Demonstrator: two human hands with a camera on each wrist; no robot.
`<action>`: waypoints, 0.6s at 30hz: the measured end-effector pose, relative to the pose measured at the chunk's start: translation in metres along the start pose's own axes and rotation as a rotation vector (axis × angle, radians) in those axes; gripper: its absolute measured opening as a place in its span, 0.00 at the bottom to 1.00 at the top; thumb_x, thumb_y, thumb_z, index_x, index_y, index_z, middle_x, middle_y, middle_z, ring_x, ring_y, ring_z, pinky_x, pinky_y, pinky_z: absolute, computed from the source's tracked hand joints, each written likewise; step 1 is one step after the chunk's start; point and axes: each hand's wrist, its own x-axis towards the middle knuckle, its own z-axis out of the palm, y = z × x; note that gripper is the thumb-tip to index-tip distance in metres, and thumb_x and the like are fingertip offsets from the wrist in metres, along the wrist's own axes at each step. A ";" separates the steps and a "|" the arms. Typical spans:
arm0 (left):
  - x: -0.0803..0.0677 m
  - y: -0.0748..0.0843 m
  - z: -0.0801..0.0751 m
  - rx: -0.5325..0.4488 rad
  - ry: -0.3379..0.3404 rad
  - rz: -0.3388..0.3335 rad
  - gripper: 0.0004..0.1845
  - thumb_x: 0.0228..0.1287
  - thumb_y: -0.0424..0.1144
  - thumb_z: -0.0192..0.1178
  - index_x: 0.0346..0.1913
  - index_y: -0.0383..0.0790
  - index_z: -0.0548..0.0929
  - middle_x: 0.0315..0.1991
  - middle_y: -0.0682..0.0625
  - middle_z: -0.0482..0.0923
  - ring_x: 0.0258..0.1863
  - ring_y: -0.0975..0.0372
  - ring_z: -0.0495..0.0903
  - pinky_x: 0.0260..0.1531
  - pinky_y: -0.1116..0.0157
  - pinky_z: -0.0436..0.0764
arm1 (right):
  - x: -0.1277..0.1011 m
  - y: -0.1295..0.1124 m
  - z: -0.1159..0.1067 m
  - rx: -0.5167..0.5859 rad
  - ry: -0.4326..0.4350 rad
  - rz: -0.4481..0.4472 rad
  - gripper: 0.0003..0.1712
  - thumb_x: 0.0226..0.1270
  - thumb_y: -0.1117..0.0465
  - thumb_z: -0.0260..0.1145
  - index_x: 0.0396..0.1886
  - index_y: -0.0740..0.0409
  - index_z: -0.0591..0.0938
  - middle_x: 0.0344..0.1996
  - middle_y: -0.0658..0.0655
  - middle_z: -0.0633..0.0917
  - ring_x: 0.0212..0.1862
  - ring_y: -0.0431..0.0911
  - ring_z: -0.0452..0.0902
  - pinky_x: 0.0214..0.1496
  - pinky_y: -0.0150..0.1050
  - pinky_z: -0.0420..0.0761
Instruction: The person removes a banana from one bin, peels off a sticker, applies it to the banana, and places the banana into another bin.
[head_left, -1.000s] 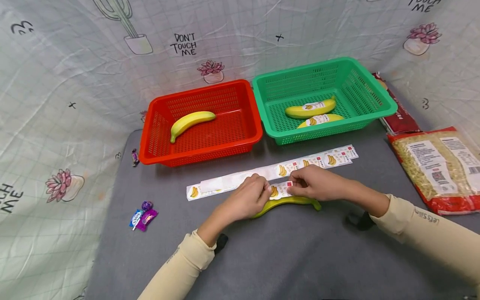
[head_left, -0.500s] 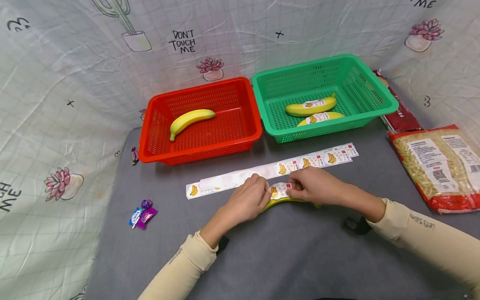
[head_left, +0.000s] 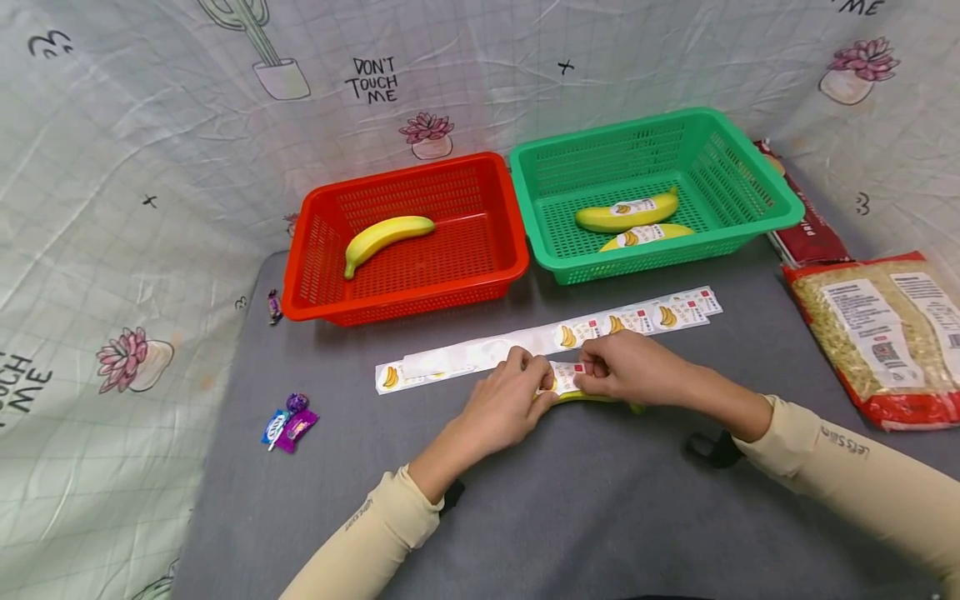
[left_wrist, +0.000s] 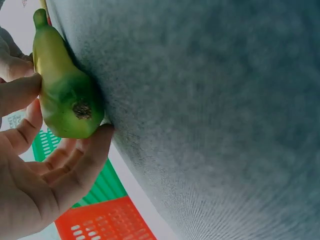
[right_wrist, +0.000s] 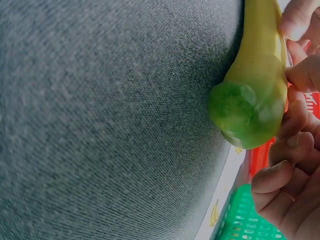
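Observation:
A yellow banana with green ends (head_left: 588, 397) lies on the grey table under both hands. A white label with a banana picture (head_left: 565, 377) lies along its top. My left hand (head_left: 504, 402) grips the banana's left part, its fingertips over the label's left end. In the left wrist view, fingers (left_wrist: 82, 172) reach round the banana's tip (left_wrist: 70, 95). My right hand (head_left: 637, 371) pinches the label's right end between thumb and index finger. The right wrist view has the green end of the banana (right_wrist: 257, 95) beside the curled fingers (right_wrist: 280, 175).
Label strips (head_left: 480, 358) lie just behind the hands. Beyond them stand a red basket (head_left: 420, 302) holding one banana and a green basket (head_left: 637, 265) holding two labelled bananas. Wrapped candies (head_left: 296, 427) lie at left, a grain bag (head_left: 873, 337) at right.
My left hand has shifted right along the banana, and its fingers now cover the label's left end and picture. The right hand stays at the label's right end, lower against the banana.

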 end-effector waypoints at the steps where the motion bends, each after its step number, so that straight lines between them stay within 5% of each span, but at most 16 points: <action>1: 0.001 0.000 0.000 0.004 -0.008 -0.004 0.09 0.72 0.50 0.62 0.44 0.53 0.74 0.48 0.50 0.72 0.38 0.58 0.77 0.28 0.60 0.74 | 0.000 0.000 0.000 0.004 -0.001 0.003 0.13 0.65 0.55 0.71 0.23 0.48 0.78 0.17 0.44 0.73 0.21 0.37 0.66 0.27 0.32 0.66; 14: 0.009 -0.003 -0.007 -0.069 -0.107 -0.063 0.14 0.71 0.51 0.63 0.54 0.54 0.75 0.47 0.52 0.77 0.46 0.59 0.77 0.42 0.57 0.78 | -0.001 0.002 0.002 0.043 0.019 0.008 0.11 0.66 0.54 0.70 0.26 0.49 0.79 0.18 0.45 0.74 0.22 0.37 0.68 0.27 0.33 0.67; 18: 0.009 -0.002 -0.007 -0.060 -0.110 -0.058 0.15 0.71 0.50 0.64 0.54 0.54 0.74 0.47 0.52 0.76 0.46 0.59 0.77 0.41 0.57 0.78 | -0.003 0.002 0.004 0.006 0.083 -0.002 0.09 0.63 0.55 0.73 0.34 0.51 0.80 0.25 0.46 0.77 0.29 0.39 0.70 0.33 0.35 0.70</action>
